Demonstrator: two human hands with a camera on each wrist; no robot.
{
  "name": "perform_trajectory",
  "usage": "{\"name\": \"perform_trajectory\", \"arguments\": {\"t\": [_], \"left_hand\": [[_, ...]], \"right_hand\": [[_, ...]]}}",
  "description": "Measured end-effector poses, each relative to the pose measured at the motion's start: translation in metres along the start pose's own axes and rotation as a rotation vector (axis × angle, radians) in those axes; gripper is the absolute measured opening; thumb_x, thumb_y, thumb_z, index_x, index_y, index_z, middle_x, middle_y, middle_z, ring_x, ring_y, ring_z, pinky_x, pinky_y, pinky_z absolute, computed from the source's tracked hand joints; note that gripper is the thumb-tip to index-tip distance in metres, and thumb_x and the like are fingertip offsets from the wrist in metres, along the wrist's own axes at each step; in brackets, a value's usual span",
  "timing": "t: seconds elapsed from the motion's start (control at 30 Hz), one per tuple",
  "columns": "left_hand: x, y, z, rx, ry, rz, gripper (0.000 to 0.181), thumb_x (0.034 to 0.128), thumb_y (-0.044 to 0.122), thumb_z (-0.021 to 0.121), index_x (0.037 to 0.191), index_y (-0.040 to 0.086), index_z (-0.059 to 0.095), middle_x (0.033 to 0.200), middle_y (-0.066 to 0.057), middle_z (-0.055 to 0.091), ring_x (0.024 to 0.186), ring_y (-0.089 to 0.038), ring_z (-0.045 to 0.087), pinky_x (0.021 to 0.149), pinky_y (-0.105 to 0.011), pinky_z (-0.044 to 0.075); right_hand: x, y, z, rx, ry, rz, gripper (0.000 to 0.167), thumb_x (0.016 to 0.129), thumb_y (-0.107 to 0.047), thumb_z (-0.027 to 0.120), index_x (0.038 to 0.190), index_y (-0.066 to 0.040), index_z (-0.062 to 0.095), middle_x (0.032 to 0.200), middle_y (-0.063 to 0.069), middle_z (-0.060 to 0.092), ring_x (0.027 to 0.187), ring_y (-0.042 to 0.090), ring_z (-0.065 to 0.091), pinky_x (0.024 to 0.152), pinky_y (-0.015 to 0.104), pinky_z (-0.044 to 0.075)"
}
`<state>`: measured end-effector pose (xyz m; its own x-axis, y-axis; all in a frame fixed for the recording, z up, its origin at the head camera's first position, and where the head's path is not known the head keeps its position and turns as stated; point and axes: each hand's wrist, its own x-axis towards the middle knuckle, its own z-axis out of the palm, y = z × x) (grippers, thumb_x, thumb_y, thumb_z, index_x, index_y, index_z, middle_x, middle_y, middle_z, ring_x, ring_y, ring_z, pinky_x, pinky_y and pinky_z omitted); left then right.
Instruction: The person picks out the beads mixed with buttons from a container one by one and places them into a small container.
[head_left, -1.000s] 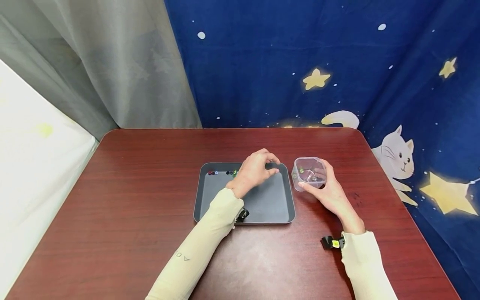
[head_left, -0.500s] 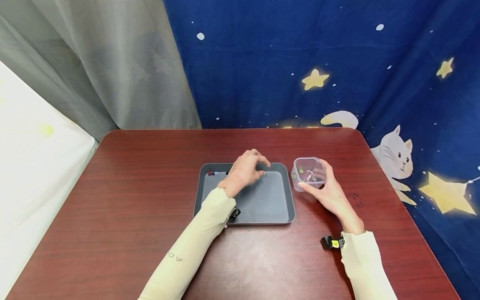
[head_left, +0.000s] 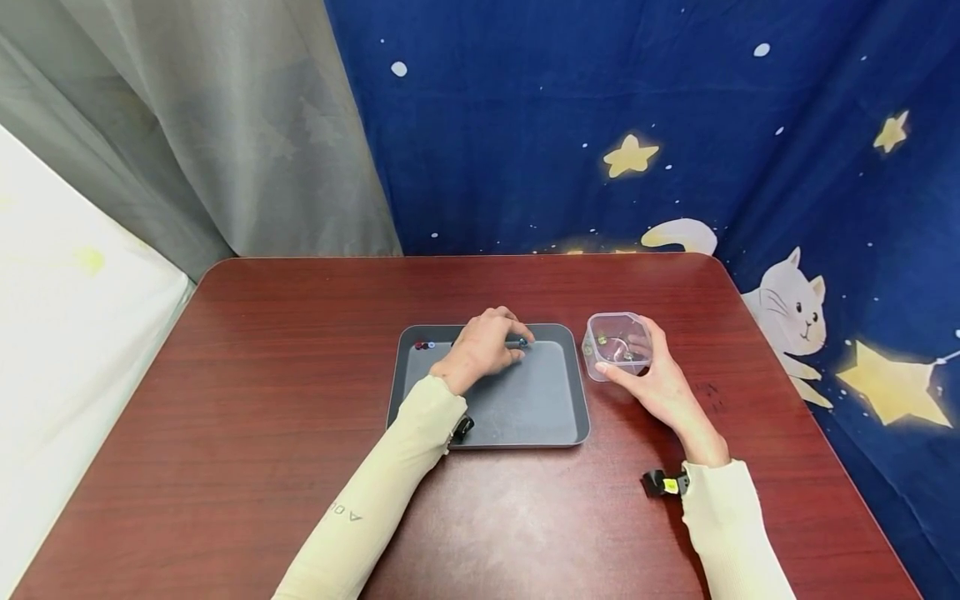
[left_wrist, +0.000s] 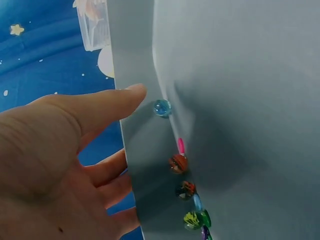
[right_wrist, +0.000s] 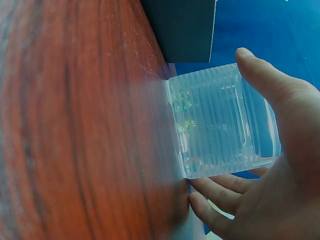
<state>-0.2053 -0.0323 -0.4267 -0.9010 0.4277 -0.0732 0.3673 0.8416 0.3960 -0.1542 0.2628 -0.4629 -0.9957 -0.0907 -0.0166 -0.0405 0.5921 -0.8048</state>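
My left hand point(head_left: 482, 346) hovers over the back rim of the grey tray point(head_left: 555, 412), thumb and fingers spread apart. A blue glass marble point(left_wrist: 162, 108) lies by the tray wall just past the thumb tip, with a slight gap in the left wrist view. Further along that wall sit a reddish-orange marble point(left_wrist: 178, 163), a dark marble point(left_wrist: 186, 190) and a yellow-green marble point(left_wrist: 192, 220). To the right of the tray, my right hand point(head_left: 663, 383) grips a clear plastic container point(right_wrist: 215, 125) between thumb and fingers. Several marbles show inside it.
Small dark red and blue pieces point(head_left: 425, 345) lie in the tray's back left corner. A pink disc point(left_wrist: 181, 146) is among the marbles. The brown table point(head_left: 300, 375) extends around the tray, with a blue curtain point(head_left: 525, 125) behind it.
My left hand has moved left and lowered toward the tray's back wall. The blue marble now shows at its fingertips. The right hand and container stay in place.
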Motion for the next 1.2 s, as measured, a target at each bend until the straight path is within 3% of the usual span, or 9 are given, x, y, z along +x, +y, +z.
{"name": "perform_trajectory", "arguments": {"t": [0.3,0.53,0.9,1.2], "left_hand": [[-0.002,-0.003,0.002,0.063,-0.036,-0.012,0.036,0.0969,0.023,0.075,0.133,0.028,0.072,0.142,-0.007,0.061,0.135,-0.028,0.056,0.115,-0.044,0.043],[-0.001,-0.004,0.004,0.061,-0.029,-0.023,0.035,0.0975,0.024,0.075,0.132,0.025,0.073,0.144,-0.005,0.062,0.136,-0.026,0.057,0.115,-0.042,0.042],[-0.001,-0.010,0.013,0.055,0.043,-0.007,0.025,0.0981,0.021,0.074,0.123,0.019,0.078,0.134,-0.002,0.070,0.130,-0.023,0.063,0.115,-0.042,0.043],[0.001,-0.013,0.020,0.092,0.112,0.005,0.020,0.0954,0.023,0.077,0.115,0.020,0.080,0.124,0.000,0.073,0.118,-0.023,0.068,0.105,-0.043,0.049]], "right_hand": [[0.000,0.000,0.001,-0.006,-0.003,0.010,0.104,0.089,-0.045,0.081,0.164,-0.025,0.012,0.159,0.020,0.039,0.148,0.040,0.040,0.119,0.067,0.035],[-0.001,-0.003,0.000,0.001,-0.009,0.015,0.105,0.089,-0.044,0.081,0.165,-0.025,0.011,0.160,0.020,0.038,0.148,0.040,0.039,0.119,0.068,0.034],[0.000,0.000,0.000,-0.002,-0.003,0.010,0.104,0.090,-0.045,0.081,0.165,-0.024,0.011,0.160,0.020,0.038,0.149,0.040,0.039,0.120,0.067,0.034],[-0.001,0.000,0.000,0.002,-0.008,0.014,0.104,0.090,-0.046,0.080,0.164,-0.026,0.011,0.160,0.020,0.037,0.149,0.040,0.038,0.120,0.067,0.034]]}}
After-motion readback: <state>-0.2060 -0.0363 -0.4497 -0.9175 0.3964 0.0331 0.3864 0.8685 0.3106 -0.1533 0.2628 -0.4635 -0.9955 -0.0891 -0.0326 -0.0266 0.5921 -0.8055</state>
